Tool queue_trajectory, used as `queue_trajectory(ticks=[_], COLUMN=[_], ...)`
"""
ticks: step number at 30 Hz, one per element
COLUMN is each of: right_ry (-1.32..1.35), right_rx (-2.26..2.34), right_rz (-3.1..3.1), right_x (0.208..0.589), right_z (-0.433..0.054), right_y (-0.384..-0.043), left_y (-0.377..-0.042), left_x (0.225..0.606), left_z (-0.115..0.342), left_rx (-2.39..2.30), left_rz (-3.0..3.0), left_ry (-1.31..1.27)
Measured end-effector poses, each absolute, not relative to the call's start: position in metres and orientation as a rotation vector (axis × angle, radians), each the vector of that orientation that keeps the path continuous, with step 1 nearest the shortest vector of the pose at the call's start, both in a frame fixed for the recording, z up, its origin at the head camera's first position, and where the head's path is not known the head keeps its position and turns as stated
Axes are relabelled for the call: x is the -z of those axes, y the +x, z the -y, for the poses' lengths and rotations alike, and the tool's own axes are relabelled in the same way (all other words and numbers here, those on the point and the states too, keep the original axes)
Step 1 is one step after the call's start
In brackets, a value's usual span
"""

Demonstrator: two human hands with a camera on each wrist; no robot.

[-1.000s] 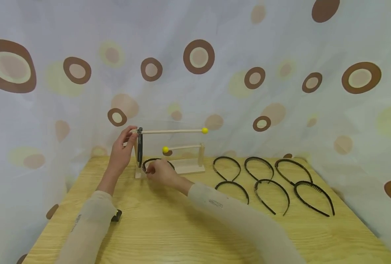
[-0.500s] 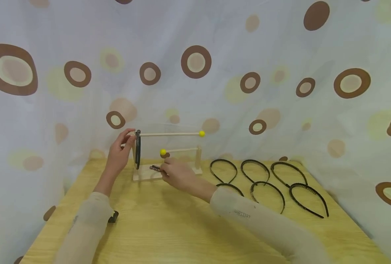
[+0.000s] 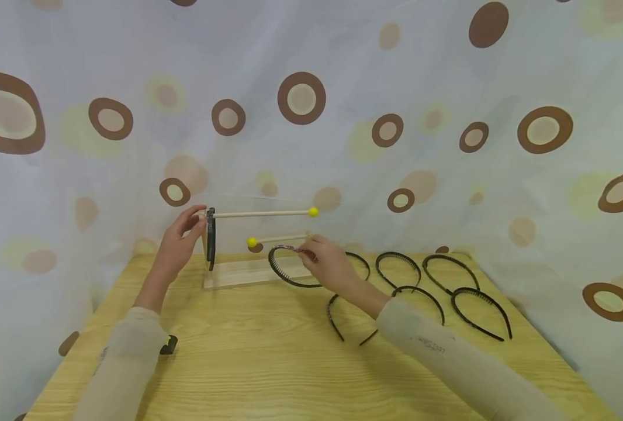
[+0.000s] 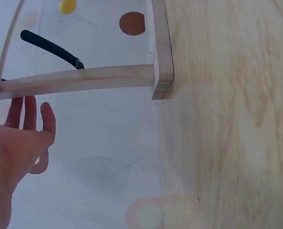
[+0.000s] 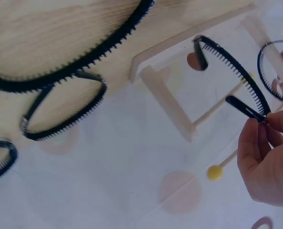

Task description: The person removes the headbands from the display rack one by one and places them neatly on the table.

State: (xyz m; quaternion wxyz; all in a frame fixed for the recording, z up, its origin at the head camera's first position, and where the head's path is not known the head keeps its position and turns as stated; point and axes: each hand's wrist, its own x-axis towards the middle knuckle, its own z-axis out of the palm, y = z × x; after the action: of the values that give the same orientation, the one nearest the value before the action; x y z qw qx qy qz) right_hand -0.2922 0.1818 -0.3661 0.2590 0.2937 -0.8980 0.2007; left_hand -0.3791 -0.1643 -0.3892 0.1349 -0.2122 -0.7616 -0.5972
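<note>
In the head view my left hand [image 3: 177, 244] grips the top of the left post of a wooden stand [image 3: 238, 275]. The left wrist view shows fingers behind that post [image 4: 98, 78]. A black headband [image 3: 211, 240] hangs on the stand's upper rod [image 3: 264, 214], right by the post. My right hand [image 3: 332, 268] pinches another black toothed headband [image 3: 271, 261] near its decorated top, in front of the stand's right part. Its two ends are seen in the right wrist view, the toothed band [image 5: 240, 67] curving away from the fingertips. The lower rod carries no headband.
Several black headbands [image 3: 480, 290] lie in rows on the wooden table [image 3: 248, 368] to the right, partly behind my right arm. Yellow balls [image 3: 313, 212] cap both rods. A patterned curtain [image 3: 343, 52] stands close behind. A small black object [image 3: 169, 345] shows beside the left sleeve.
My right hand has moved right with the headband, from beside the left post to the stand's right end. The left hand has stayed on the post; the view has shifted slightly.
</note>
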Motion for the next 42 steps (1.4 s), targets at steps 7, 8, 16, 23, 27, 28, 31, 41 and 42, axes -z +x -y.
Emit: queue_trajectory(ticks=[7, 8, 16, 23, 27, 28, 31, 41, 42], right_ry=[0.656, 0.635, 0.458, 0.322, 0.287, 0.289, 0.273, 0.054, 0.051], right_rx=[-0.836, -0.87, -1.104, -1.38, -1.517, -1.553, -1.697, -1.847, -1.826], right_rz=[2.39, 2.387, 2.409, 2.364, 2.281, 2.255, 2.174, 2.183, 2.214], right_x=[0.371, 0.372, 0.37, 0.379, 0.387, 0.39, 0.398, 0.425, 0.427], right_z=[-0.219, -0.223, -0.247, -0.258, -0.261, -0.26, -0.257, -0.246, -0.246], right_y=[-0.292, -0.291, -0.287, -0.299, -0.308, -0.311, -0.323, -0.357, -0.358], left_y=[-0.383, -0.383, -0.375, -0.377, -0.378, -0.378, -0.38, -0.38, -0.38], left_x=[0.395, 0.395, 0.385, 0.386, 0.385, 0.385, 0.386, 0.385, 0.386], left_z=[0.166, 0.166, 0.165, 0.18, 0.192, 0.196, 0.208, 0.235, 0.238], left_rx=[1.707, 1.697, 1.641, 1.587, 1.567, 1.558, 1.519, 1.572, 1.598], left_rz=[2.231, 2.231, 2.175, 2.162, 2.15, 2.147, 2.147, 2.187, 2.188], left_ry=[-0.625, -0.624, -0.586, -0.367, -0.286, -0.269, -0.219, -0.291, -0.323])
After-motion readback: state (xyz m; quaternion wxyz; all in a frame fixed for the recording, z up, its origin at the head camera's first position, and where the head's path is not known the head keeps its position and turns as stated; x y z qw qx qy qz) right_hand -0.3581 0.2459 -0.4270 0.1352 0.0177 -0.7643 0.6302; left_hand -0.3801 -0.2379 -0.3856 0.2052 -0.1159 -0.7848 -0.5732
